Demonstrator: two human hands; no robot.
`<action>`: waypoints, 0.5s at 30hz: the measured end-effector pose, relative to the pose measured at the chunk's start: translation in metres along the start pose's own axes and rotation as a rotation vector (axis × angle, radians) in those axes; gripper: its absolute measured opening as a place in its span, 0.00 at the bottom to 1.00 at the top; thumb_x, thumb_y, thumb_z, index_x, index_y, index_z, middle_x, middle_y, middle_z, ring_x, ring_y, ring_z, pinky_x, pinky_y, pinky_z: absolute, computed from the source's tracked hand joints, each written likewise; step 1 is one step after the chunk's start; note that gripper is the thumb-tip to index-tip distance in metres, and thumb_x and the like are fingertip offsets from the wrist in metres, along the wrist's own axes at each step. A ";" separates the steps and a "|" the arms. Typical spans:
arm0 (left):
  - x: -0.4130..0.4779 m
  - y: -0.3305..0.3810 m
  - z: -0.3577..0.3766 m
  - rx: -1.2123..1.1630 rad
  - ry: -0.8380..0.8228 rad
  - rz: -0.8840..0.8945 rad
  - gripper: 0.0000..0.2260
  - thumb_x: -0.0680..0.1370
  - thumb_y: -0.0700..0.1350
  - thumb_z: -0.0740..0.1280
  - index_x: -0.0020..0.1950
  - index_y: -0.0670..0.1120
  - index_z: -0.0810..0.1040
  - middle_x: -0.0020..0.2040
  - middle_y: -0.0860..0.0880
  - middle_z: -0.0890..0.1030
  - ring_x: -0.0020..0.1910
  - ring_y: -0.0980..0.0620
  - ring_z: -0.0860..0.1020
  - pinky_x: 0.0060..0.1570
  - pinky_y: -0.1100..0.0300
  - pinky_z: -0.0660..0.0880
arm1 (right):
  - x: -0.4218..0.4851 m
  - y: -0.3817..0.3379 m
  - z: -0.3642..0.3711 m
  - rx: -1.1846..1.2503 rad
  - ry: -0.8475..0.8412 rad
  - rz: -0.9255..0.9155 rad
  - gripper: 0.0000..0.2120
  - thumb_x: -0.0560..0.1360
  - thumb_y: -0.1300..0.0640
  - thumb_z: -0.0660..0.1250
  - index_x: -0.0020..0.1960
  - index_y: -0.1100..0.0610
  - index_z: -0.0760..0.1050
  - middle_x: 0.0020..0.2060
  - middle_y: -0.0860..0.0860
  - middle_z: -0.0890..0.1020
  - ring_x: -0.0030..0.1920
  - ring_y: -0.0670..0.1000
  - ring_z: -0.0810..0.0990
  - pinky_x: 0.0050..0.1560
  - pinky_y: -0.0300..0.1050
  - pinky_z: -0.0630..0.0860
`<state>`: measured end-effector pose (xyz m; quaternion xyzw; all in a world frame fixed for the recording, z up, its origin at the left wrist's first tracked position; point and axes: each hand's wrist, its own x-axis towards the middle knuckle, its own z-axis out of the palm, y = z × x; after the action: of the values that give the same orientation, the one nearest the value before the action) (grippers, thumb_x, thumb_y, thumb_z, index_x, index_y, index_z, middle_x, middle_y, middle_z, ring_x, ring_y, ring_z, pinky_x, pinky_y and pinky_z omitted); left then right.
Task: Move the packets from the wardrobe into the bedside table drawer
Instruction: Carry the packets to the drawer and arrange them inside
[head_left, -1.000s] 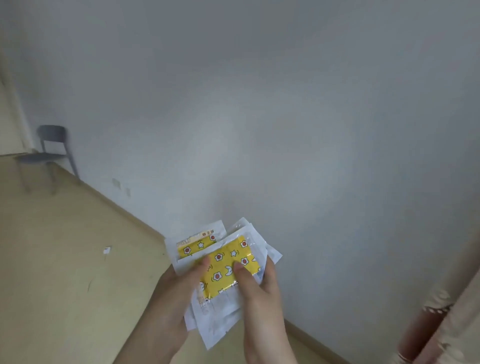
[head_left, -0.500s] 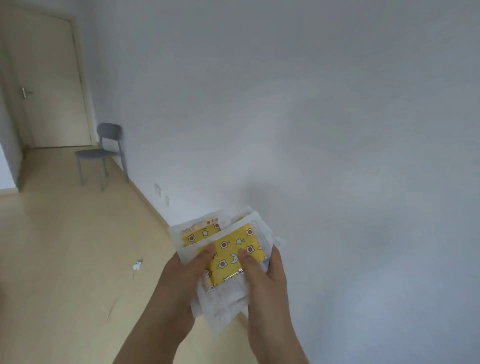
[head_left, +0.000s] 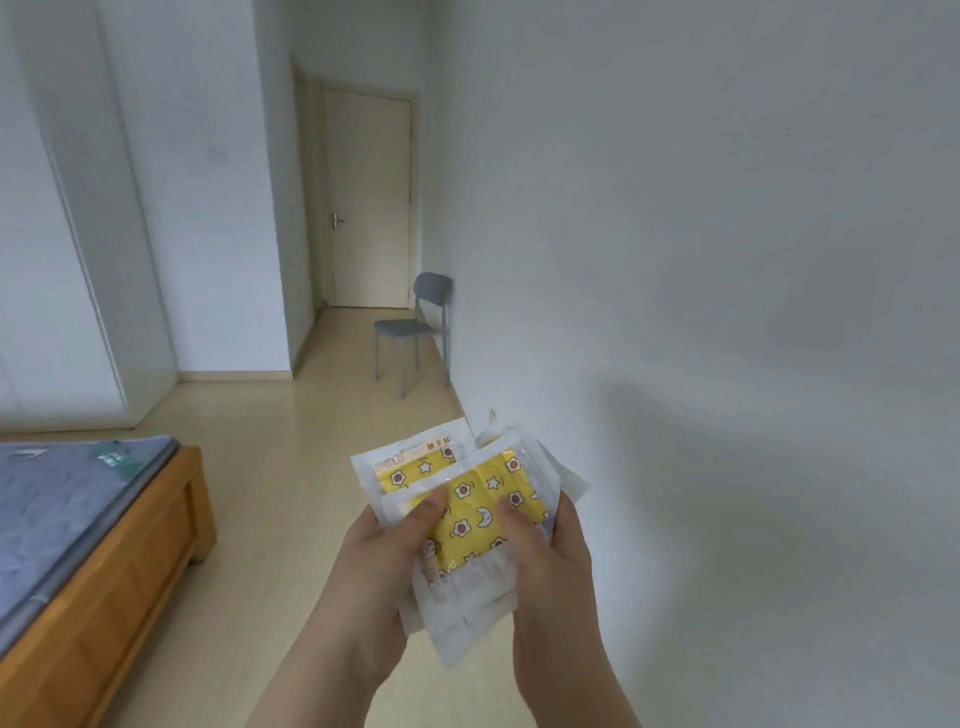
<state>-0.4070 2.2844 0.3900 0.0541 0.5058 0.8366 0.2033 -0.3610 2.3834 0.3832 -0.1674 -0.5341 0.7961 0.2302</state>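
Packets (head_left: 470, 499) are in hand and in transit: a fanned stack held in mid-air in front of the person, above the floor (head_left: 291, 493), near the wall (head_left: 727, 312) on the right; left hand (head_left: 382, 569) grips the stack's left side, thumb curled over the top packet; right hand (head_left: 553, 566) grips the right side, thumb pressed on the yellow face, fingers wrapped underneath; both hands closed round the stack, neither free.

Judgement: pick-up done, carry under way; left to do: reach the bedside table, get the drawer open, drop the packets in; neither table nor drawer in view.

What looks like the wardrobe (head_left: 78, 260), tall white panels at left, appears shut; whether more packets sit inside is hidden.

Counts: two yellow star-and-egg printed faces visible plus several white edges behind, probably four or five packets, exact number unclear; two hands; one bed (head_left: 104, 561), wooden frame, lower left; one grey chair (head_left: 415, 330) against the wall; one door (head_left: 369, 197) at the far end, closed.
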 end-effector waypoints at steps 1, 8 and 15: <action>0.023 0.006 -0.001 -0.007 0.039 0.016 0.07 0.77 0.42 0.65 0.53 0.46 0.79 0.45 0.45 0.85 0.40 0.46 0.85 0.39 0.51 0.80 | 0.028 0.002 0.008 0.001 -0.039 0.020 0.16 0.76 0.60 0.67 0.61 0.46 0.75 0.48 0.49 0.85 0.47 0.52 0.85 0.48 0.54 0.81; 0.155 0.038 -0.054 -0.072 0.319 0.090 0.06 0.76 0.41 0.66 0.52 0.46 0.79 0.45 0.44 0.85 0.43 0.44 0.84 0.43 0.48 0.80 | 0.172 0.045 0.086 -0.006 -0.273 0.172 0.16 0.75 0.61 0.68 0.60 0.48 0.75 0.48 0.50 0.85 0.47 0.53 0.85 0.48 0.54 0.81; 0.312 0.092 -0.129 -0.108 0.403 0.164 0.11 0.76 0.41 0.66 0.57 0.45 0.78 0.49 0.43 0.85 0.48 0.42 0.83 0.48 0.46 0.79 | 0.320 0.092 0.199 -0.010 -0.379 0.198 0.14 0.75 0.63 0.66 0.58 0.50 0.76 0.47 0.50 0.85 0.47 0.53 0.85 0.49 0.53 0.81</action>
<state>-0.7557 2.2636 0.3715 -0.0843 0.4846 0.8701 0.0321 -0.7490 2.3740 0.3656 -0.0674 -0.5527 0.8294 0.0457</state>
